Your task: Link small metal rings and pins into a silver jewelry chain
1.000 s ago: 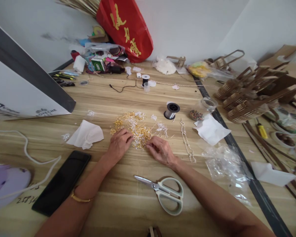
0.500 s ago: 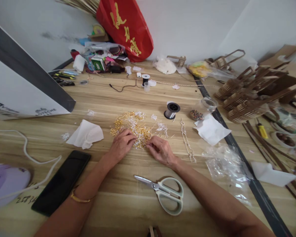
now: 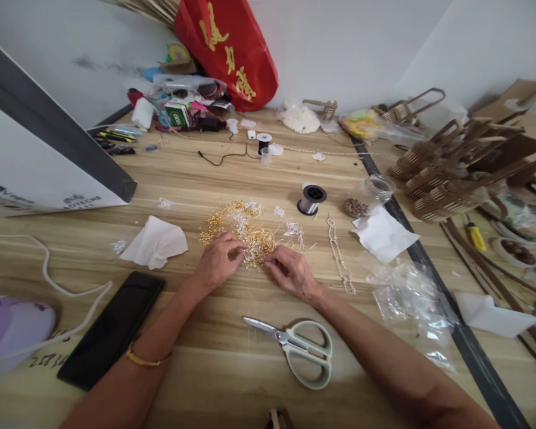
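Note:
A tangled heap of gold and silver beaded wire pieces [image 3: 243, 229] lies mid-table. My left hand [image 3: 217, 262] rests at the heap's near edge, fingers curled and pinching into the beads. My right hand [image 3: 290, 271] sits just right of it, fingers bent and pinched at the same edge. What each pinch holds is too small to name. Grey-handled scissors [image 3: 301, 348] lie shut on the wood just below my right wrist. A beaded chain [image 3: 339, 259] stretches out to the right of my right hand.
A black phone [image 3: 111, 328] and a crumpled white tissue [image 3: 154, 243] lie to the left. A wire spool [image 3: 311, 199], a bead-filled lid [image 3: 355, 208], white paper [image 3: 382, 235] and plastic bags [image 3: 406, 304] are on the right. Wooden baskets [image 3: 451, 173] crowd the far right; a red bag [image 3: 232, 50] stands at the back.
My left hand's fingers have crept slightly right into the bead heap. My right hand stays almost still.

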The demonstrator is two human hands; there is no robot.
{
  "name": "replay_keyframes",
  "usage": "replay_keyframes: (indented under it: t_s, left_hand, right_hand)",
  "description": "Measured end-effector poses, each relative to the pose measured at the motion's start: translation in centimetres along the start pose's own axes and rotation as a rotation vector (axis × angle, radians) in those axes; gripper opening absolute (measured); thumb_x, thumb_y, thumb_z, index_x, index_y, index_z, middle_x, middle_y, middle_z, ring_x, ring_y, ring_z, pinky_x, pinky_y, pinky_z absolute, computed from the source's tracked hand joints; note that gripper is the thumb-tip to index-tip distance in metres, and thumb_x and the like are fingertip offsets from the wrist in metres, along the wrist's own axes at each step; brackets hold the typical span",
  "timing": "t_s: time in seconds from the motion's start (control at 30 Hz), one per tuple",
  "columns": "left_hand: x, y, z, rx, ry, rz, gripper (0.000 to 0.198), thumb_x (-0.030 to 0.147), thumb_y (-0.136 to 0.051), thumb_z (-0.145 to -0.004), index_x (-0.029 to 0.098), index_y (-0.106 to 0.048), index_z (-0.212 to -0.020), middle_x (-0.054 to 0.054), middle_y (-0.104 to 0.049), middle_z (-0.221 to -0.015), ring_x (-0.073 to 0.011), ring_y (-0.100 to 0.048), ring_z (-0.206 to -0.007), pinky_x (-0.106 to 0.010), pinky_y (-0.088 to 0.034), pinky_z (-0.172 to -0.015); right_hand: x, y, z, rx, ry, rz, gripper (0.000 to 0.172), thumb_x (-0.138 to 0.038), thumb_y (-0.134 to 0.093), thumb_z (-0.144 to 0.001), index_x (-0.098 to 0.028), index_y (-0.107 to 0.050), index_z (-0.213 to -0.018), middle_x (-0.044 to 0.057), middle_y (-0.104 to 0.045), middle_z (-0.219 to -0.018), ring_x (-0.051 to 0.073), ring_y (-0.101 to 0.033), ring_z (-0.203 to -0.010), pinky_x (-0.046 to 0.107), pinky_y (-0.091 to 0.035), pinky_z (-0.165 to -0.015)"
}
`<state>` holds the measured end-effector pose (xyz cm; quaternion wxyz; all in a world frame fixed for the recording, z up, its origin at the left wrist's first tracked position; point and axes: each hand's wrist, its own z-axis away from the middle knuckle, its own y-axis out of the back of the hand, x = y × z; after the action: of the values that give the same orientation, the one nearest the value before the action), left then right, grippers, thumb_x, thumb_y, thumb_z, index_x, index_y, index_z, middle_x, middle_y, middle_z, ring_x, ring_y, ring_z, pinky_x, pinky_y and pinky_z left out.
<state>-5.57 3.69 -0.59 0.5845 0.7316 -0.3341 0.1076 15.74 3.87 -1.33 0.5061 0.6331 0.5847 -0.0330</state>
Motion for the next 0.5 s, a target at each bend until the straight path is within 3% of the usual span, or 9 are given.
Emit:
replay_keyframes:
  t_s: [0.2,0.5]
  left_hand:
    - [0.13,-0.31,0.26,-0.066,-0.046,-0.116,0.011,0.022,-0.062,-0.079,0.020,-0.069,-0.087,-0.004,-0.064,-0.085,-0.0193,-0.057,-0.085,-0.038,-0.039,-0.092]
    - [0.36,0.09,-0.12,-0.106,-0.046,0.048,0.009,0.015,-0.059,-0.080,0.017,-0.066,-0.075,-0.003,-0.069,-0.078,-0.0180,-0.058,-0.080,-0.034,-0.042,-0.083]
  right_hand:
    - [0.05,-0.04,-0.02,-0.004,-0.006,0.001,0.009,-0.019,-0.048,-0.090,-0.017,-0.056,-0.085,0.004,-0.056,-0.074,0.014,-0.049,-0.064,0.025,-0.039,-0.057]
    - [0.07,-0.06,-0.05,0.004,0.012,0.007,0.010,-0.018,-0.047,-0.090,-0.017,-0.056,-0.086,0.004,-0.057,-0.074,0.013,-0.049,-0.064,0.025,-0.040,-0.057]
